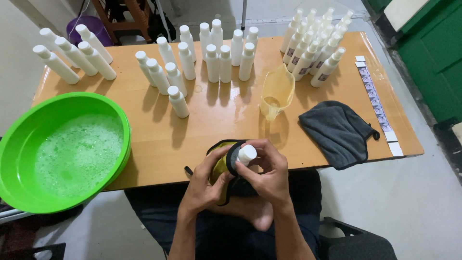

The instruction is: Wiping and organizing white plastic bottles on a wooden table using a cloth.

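Note:
My left hand (204, 185) grips a small bottle wrapped in a yellow and black cloth (222, 161), held over my lap at the table's near edge. My right hand (269, 175) closes around the bottle's top, with fingers by its white cap (247, 154). The bottle's body is mostly hidden by the cloth and my fingers.
A green basin (9, 159) of foamy water sits at the left edge of the wooden table (159, 139). Several white capped bottles (211, 58) stand in groups along the back. A yellowish jug (276, 91), a dark grey cloth (337, 130) and a strip of labels (375, 103) lie to the right.

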